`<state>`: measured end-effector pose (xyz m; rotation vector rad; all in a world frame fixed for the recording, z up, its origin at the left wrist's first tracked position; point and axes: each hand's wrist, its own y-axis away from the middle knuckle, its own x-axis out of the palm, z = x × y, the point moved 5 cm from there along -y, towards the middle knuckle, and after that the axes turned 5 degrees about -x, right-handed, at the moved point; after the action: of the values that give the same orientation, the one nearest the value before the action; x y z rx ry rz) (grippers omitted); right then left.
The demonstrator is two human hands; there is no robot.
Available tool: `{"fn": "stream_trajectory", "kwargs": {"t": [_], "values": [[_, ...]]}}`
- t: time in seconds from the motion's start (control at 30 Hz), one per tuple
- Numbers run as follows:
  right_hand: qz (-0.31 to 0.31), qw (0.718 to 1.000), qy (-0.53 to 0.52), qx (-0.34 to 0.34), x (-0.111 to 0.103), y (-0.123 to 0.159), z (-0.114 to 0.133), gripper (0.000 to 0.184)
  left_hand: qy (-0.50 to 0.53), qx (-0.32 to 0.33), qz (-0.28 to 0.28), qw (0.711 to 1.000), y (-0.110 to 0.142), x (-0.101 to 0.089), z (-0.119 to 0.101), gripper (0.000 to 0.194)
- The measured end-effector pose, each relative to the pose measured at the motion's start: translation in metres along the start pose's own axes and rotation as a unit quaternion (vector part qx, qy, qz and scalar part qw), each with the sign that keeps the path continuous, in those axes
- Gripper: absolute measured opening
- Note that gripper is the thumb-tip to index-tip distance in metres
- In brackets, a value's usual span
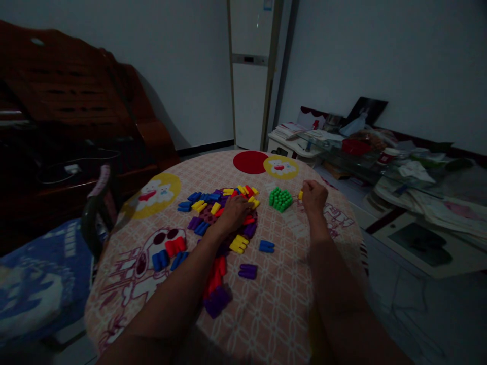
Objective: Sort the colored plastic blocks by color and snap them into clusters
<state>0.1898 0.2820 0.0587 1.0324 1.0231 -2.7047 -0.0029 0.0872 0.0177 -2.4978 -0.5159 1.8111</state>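
My left hand (236, 210) lies over a pile of small plastic toy blocks, its fingers stretched out among red and yellow ones. My right hand (315, 196) is closed in a pinch, with a yellow block (300, 195) at its fingertips. Between the hands stands a tight cluster of green blocks (280, 199) with rounded tops. Nearer to me lie yellow blocks (239, 244), a blue block (267, 246) and a purple block (248, 271). Red and purple blocks (217, 299) sit beside my left forearm. What my left fingertips touch is partly hidden.
A patterned cloth covers the round table (281, 304). More blue blocks (160, 260) and red blocks (175, 246) lie at the left. A chair (101, 208) stands left of the table. On the right is a cluttered low cabinet (414, 243) with a cup (388, 155).
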Motion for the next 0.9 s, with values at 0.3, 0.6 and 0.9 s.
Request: {"fn": "stream_trajectory", "kwargs": {"t": [0.3, 0.6, 0.9], "values": [[0.239, 0.930, -0.073, -0.268, 0.055, 0.058, 0.102, 0.036, 0.167, -0.071, -0.097, 0.979, 0.009, -0.025, 0.013, 0.037], [0.230, 0.916, -0.006, -0.329, 0.055, 0.068, 0.117, 0.017, 0.374, -0.077, -0.101, 0.919, 0.007, -0.024, 0.020, 0.040], [-0.039, 0.986, -0.125, -0.102, 0.000, 0.000, 0.023, 0.023, 0.408, -0.086, -0.113, 0.902, 0.013, -0.033, 0.023, 0.037]]}}
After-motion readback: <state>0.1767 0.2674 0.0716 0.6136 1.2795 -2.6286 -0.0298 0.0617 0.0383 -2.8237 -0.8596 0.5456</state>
